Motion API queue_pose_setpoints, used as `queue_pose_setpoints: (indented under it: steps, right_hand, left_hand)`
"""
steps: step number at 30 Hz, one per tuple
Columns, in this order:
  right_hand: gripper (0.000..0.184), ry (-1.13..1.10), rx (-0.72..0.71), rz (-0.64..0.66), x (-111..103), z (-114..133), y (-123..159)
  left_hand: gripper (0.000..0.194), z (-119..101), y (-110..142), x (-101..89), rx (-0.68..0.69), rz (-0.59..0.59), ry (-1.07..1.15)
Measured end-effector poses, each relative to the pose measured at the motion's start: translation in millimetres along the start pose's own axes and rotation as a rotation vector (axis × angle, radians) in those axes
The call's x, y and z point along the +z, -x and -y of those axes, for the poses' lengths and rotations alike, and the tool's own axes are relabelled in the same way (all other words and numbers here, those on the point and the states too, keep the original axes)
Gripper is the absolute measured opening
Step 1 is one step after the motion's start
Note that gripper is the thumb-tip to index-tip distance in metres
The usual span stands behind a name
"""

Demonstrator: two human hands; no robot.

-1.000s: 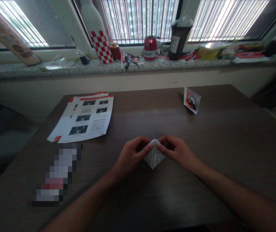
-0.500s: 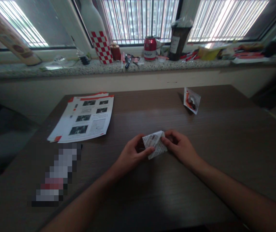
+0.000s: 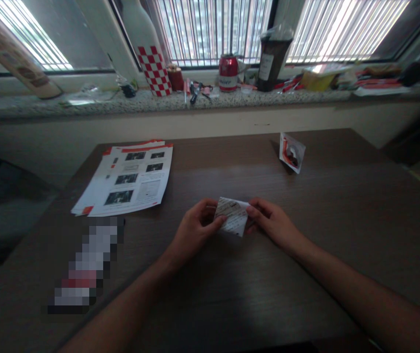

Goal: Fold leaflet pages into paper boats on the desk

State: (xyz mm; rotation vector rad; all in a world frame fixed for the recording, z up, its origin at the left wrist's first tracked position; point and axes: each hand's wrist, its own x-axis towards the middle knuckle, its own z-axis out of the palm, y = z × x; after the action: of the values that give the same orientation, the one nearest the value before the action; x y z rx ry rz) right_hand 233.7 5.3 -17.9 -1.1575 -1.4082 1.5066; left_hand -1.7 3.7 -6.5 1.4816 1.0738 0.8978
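Observation:
Between my two hands, above the brown table, is a small folded piece of printed paper (image 3: 233, 218), white with rows of dark text. My left hand (image 3: 198, 228) pinches its left side, thumb across the printed face and fingers behind. At the upper right corner my right hand (image 3: 270, 218) pinches it between thumb and forefinger. The fingers behind the paper are partly hidden. Farther back on the right, a small folded paper piece (image 3: 292, 153) with orange and dark print stands tilted on the table.
Printed sheets (image 3: 132, 179) lie in a stack on the table's (image 3: 323, 196) left side. Nearer me is a pixelated long object (image 3: 85, 264). Along the windowsill (image 3: 180, 103) stand a checkered vase (image 3: 154, 71), a red can (image 3: 228, 73) and a dark drink cup (image 3: 274, 59).
The folded paper has turned in my hands, so its corners and printed lines point a different way. My left hand has shifted slightly left. The other things on the table have stayed put.

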Motion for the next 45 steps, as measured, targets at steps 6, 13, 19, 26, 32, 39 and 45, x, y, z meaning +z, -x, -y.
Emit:
queue_pose_setpoints:
  steps: [6, 13, 19, 26, 32, 39, 45]
  right_hand:
    - [0.038, 0.054, -0.024, 0.006, -3.6, 1.0, -1.0]
    - [0.038, 0.047, -0.021, -0.128, -7.1, 0.8, -2.0]
    - [0.041, -0.006, -0.011, -0.126, -5.4, -0.5, -2.9]
    - [0.037, -0.064, 0.031, -0.060, -1.5, -4.2, -1.1]
    - [0.040, 0.007, 0.015, 0.045, -3.5, -3.7, -0.1]
    - [0.043, 0.104, 0.003, 0.074, -4.4, 0.5, 0.6]
    - [0.041, 0.139, -0.011, 0.086, -4.2, 1.4, 2.0]
  left_hand:
    - [0.020, -2.7, 1.1, 0.3, -0.024, 0.024, -0.015]
    - [0.027, -5.8, 0.1, -1.9, -0.069, 0.059, -0.019]
    - [0.033, -0.9, -1.2, -1.6, -0.124, -0.039, -0.014]
    - [0.034, -3.6, -0.8, -2.9, -0.136, -0.139, 0.004]
    - [0.032, -2.7, -1.5, -6.6, -0.088, -0.095, -0.021]
    - [0.029, -0.9, -1.6, -6.5, -0.066, -0.063, -0.043]
    - [0.025, 2.6, -2.3, -5.4, -0.015, -0.053, -0.167]
